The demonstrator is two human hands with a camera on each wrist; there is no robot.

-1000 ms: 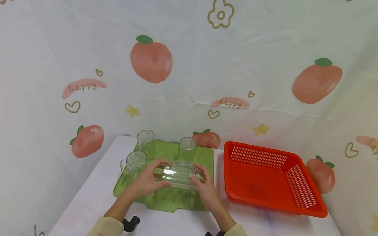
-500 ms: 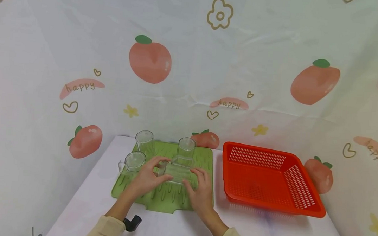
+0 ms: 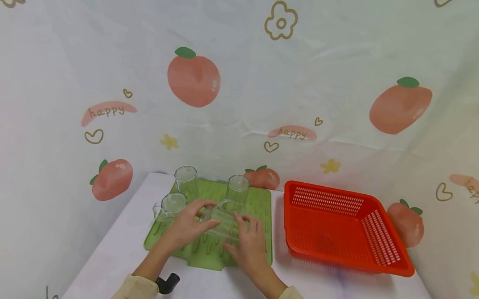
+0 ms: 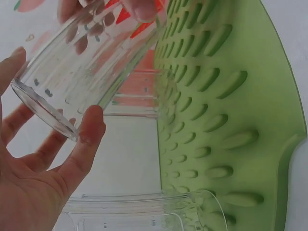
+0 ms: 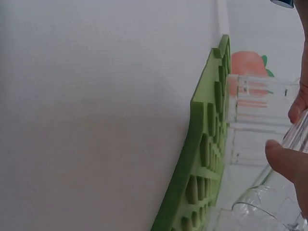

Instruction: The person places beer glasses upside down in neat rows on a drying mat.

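Observation:
A clear glass mug (image 3: pixel 221 221) is held on its side above the green drying mat (image 3: pixel 208 255). My left hand (image 3: pixel 186 225) grips its left end, thumb on the near side. In the left wrist view, the fingers of that hand spread around the round end of the mug (image 4: pixel 79 77). My right hand (image 3: pixel 251 246) holds the other end between thumb and fingers. The right wrist view catches only part of that hand (image 5: pixel 291 163) at its edge. The fingers cover much of the mug's right end.
On the mat stand a glass mug with a handle (image 3: pixel 174 203) at left, a tall glass (image 3: pixel 186 183) behind it and another glass (image 3: pixel 237 192) at the back. A red plastic basket (image 3: pixel 319 255) sits to the right. A patterned cloth hangs behind.
My right hand has shifted left and nearer to me along the mug, and its grip has changed. The mug's right end has tipped toward me. My left hand stays nearly in place.

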